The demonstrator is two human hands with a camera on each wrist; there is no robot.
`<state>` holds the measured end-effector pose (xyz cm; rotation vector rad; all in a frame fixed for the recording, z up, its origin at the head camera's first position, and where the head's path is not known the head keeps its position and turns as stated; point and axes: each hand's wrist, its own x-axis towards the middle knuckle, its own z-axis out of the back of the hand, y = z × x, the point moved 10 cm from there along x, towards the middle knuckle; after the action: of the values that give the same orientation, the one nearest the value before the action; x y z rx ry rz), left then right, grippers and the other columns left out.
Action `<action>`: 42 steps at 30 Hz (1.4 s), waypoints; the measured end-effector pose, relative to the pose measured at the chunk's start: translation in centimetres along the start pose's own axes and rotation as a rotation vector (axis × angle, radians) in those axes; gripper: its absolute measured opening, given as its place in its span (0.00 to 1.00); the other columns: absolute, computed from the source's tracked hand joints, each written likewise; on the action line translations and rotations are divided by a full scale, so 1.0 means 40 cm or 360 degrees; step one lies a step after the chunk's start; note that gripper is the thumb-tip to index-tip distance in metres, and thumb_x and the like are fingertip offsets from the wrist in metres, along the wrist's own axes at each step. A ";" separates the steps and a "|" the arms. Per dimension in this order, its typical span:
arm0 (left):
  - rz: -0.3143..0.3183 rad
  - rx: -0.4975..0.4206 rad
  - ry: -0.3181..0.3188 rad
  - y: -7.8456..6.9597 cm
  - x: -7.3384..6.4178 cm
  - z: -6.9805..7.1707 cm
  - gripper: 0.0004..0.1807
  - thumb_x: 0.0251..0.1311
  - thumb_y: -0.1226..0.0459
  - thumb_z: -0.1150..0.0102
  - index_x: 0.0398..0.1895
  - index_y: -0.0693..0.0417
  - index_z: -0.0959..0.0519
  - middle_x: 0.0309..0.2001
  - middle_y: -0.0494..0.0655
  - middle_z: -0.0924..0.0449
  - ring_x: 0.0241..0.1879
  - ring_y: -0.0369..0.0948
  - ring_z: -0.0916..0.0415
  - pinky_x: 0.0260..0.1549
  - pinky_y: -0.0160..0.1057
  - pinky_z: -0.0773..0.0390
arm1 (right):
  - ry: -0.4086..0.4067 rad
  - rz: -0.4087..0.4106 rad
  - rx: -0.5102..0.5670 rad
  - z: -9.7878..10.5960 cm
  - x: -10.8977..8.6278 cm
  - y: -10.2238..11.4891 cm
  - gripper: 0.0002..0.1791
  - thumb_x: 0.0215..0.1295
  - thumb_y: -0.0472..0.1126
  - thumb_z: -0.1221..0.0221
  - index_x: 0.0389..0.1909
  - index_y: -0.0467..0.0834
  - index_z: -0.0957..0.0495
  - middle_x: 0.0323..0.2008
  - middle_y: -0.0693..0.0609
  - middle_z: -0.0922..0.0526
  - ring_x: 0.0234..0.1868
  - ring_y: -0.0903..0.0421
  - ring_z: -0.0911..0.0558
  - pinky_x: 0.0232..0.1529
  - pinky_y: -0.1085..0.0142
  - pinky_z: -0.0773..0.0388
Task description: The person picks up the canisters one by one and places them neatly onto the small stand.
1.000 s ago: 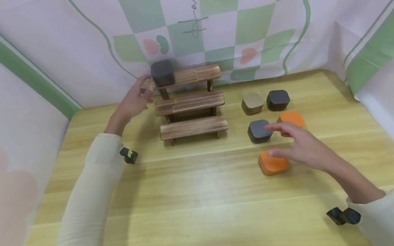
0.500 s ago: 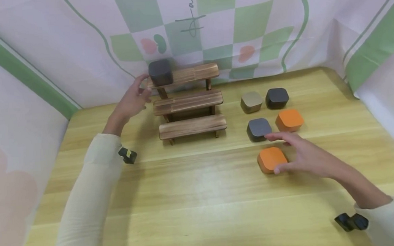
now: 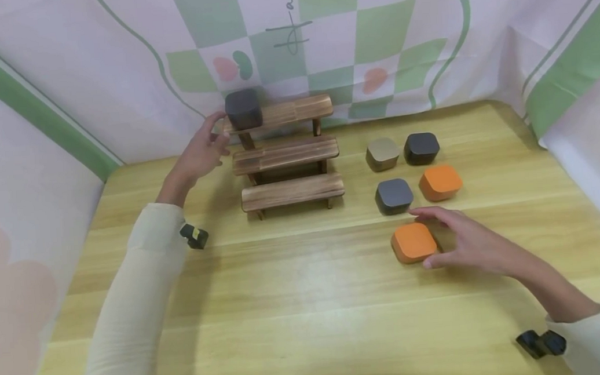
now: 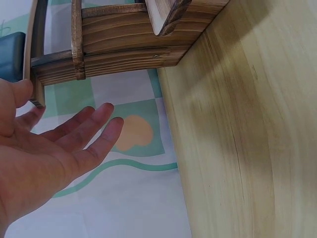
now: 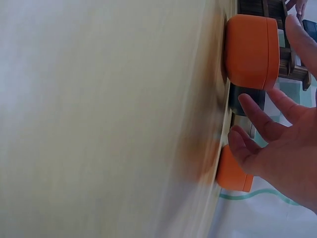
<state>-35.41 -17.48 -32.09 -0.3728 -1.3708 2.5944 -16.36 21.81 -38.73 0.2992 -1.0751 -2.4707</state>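
A three-tier wooden shelf stand (image 3: 287, 156) stands at the back of the table, with a dark rounded box (image 3: 244, 110) on the left of its top tier. My left hand (image 3: 199, 154) pinches the left end of that tier between thumb and index finger, its other fingers spread loose, as the left wrist view shows. To the right, my right hand (image 3: 473, 239) is spread around the right side of the nearer orange rounded box (image 3: 413, 241). Its thumb is by the box's near corner and its index finger beyond the far side, apart from it.
Behind that box sit a grey rounded box (image 3: 394, 195), another orange box (image 3: 440, 182), a gold box (image 3: 382, 153) and a black box (image 3: 421, 147). Patterned cloth (image 3: 329, 46) hangs behind the wooden table (image 3: 288, 316) and along both sides.
My right hand has drawn back toward me, off the top of the nearer orange box to its right side. The left hand stays at the top tier, and the boxes have not moved.
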 end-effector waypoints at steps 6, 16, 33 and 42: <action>0.0010 -0.0008 -0.0004 0.003 -0.002 0.001 0.32 0.80 0.57 0.62 0.81 0.40 0.58 0.67 0.67 0.36 0.60 0.61 0.30 0.56 0.58 0.27 | 0.0012 -0.0050 0.0000 -0.004 -0.002 -0.019 0.49 0.50 0.46 0.23 0.71 0.38 0.37 0.62 0.36 0.27 0.65 0.38 0.32 0.62 0.79 0.46; 0.0013 -0.0021 0.0007 0.005 0.002 -0.002 0.32 0.80 0.57 0.62 0.81 0.39 0.58 0.68 0.68 0.37 0.61 0.61 0.30 0.57 0.58 0.27 | 0.0062 -0.0155 -0.0052 -0.023 -0.001 -0.032 0.48 0.51 0.47 0.23 0.69 0.34 0.35 0.65 0.33 0.32 0.65 0.31 0.39 0.59 0.30 0.42; -0.0001 -0.0017 0.0017 0.009 0.002 0.002 0.32 0.80 0.55 0.62 0.81 0.38 0.57 0.69 0.66 0.37 0.61 0.59 0.29 0.56 0.56 0.27 | -0.0001 -0.0178 -0.0065 -0.025 0.010 -0.025 0.40 0.51 0.47 0.23 0.61 0.34 0.29 0.59 0.36 0.26 0.61 0.34 0.34 0.57 0.36 0.36; 0.0031 0.0005 0.0022 0.010 0.003 0.002 0.32 0.79 0.54 0.62 0.81 0.36 0.57 0.69 0.65 0.37 0.60 0.58 0.29 0.54 0.56 0.27 | 0.0006 -0.0168 -0.0086 -0.036 0.010 -0.010 0.39 0.52 0.47 0.23 0.61 0.35 0.29 0.58 0.38 0.25 0.58 0.38 0.31 0.55 0.39 0.32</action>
<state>-35.57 -17.72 -32.39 -0.4048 -1.3648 2.6044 -16.33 20.94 -40.00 0.3525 -1.0133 -2.5863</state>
